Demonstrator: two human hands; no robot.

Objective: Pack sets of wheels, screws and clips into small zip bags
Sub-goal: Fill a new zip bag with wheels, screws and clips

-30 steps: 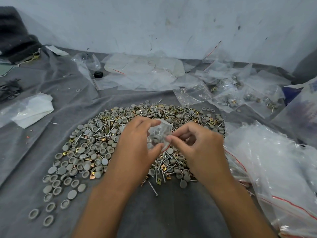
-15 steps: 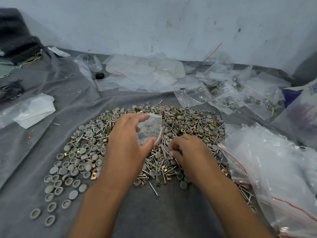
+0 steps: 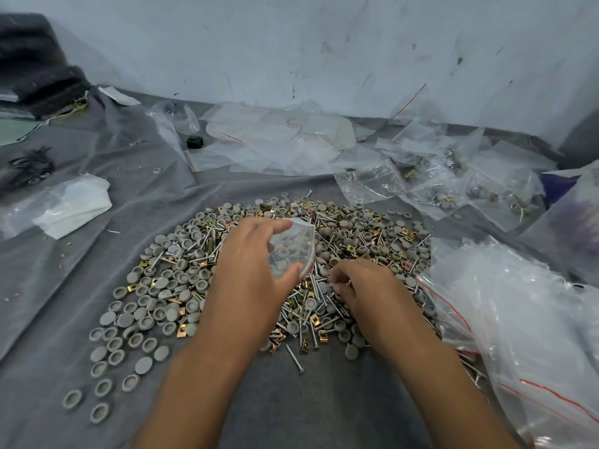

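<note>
Hundreds of grey wheels [image 3: 155, 306], screws [image 3: 294, 358] and brass clips [image 3: 182, 328] heaped mid-frame, left hand [image 3: 249, 280] gripping a small zip bag [image 3: 293, 249] above them, right hand [image 3: 366, 286] curled, pinching among the screws.

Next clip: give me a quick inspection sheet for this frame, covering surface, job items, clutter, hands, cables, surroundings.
Surface: wrinkled grey cloth covering the work area.
Job's things: mixed pile of parts, grey wheels, screws and brass clips; small zip bag with parts inside; filled bags at back right; empty bags at right.
Clutter: loose plastic sheets, black cap, white packet.
Hands: left hand holds the small zip bag in its grip; right hand down in the pile, fingers curled; what it pinches is unclear.
Cables: nothing seen.
Surroundings: scuffed pale wall; dark folded fabric at back left.
</note>
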